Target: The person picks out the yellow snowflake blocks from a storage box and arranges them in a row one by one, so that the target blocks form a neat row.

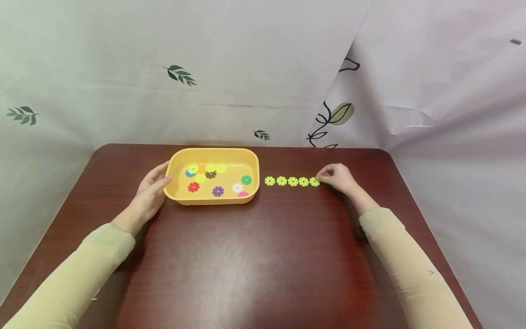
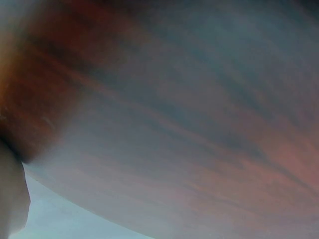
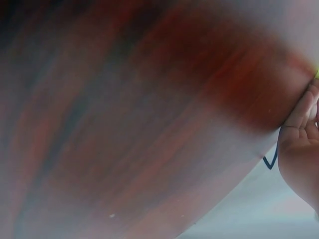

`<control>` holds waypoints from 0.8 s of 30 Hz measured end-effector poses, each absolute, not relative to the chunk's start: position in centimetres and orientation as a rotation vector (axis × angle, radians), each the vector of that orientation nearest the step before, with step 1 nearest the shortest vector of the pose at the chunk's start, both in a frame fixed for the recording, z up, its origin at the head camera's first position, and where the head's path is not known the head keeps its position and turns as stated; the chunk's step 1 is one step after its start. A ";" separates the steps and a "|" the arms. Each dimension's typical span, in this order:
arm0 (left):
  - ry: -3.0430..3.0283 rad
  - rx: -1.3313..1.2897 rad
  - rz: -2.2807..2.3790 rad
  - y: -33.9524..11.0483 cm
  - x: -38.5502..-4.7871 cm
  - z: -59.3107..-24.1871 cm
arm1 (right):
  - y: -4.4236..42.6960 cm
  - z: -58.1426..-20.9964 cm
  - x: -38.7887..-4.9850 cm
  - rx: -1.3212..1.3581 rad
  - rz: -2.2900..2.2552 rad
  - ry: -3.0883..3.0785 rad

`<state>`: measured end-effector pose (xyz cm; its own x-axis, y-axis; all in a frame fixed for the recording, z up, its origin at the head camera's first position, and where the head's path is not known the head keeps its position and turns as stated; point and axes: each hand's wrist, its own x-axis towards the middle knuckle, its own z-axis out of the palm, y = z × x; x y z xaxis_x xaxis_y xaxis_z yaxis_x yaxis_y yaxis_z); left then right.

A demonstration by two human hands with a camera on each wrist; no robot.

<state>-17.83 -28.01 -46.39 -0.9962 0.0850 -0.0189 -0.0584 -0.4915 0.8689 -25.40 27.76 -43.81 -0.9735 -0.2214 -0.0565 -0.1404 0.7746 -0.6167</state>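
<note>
My left hand (image 1: pixel 149 194) grips the left end of a yellow plastic tub (image 1: pixel 211 200), thumb over the rim. Inside lie flower-shaped notched discs, among them a red one (image 1: pixel 193 187), a purple one (image 1: pixel 218 191), a white one (image 1: pixel 237 188) and a green one (image 1: pixel 246 180). To the tub's right, several yellow-green flower discs (image 1: pixel 292 181) form a straight row on the table. At its right end my right hand (image 1: pixel 339 177) pinches the last yellow-green disc (image 1: pixel 314 182) by its edge. The right wrist view shows only a yellow-green sliver (image 3: pixel 317 73) at the fingertips.
The dark red-brown wooden table (image 1: pixel 246 256) reflects light in its middle. Pale cloth (image 1: pixel 246 68) with leaf prints hangs behind the table's back edge, and more cloth (image 1: pixel 464 137) hangs on the right.
</note>
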 end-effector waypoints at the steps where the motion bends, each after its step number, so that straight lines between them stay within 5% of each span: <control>1: 1.541 0.038 2.642 -28.0 -17.8 -46.4 | 27.8 -43.8 -25.4 -0.292 -0.975 2.833; 24: 1.513 0.033 2.659 -28.0 -17.8 -46.4 | 24.1 -40.8 -27.0 -0.393 -1.032 2.834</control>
<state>-17.80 -27.97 -46.42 -0.9964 0.0821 -0.0221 -0.0609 -0.5082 0.8591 -27.00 24.06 -40.83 -0.9617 -0.2740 -0.0056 -0.2062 0.7372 -0.6435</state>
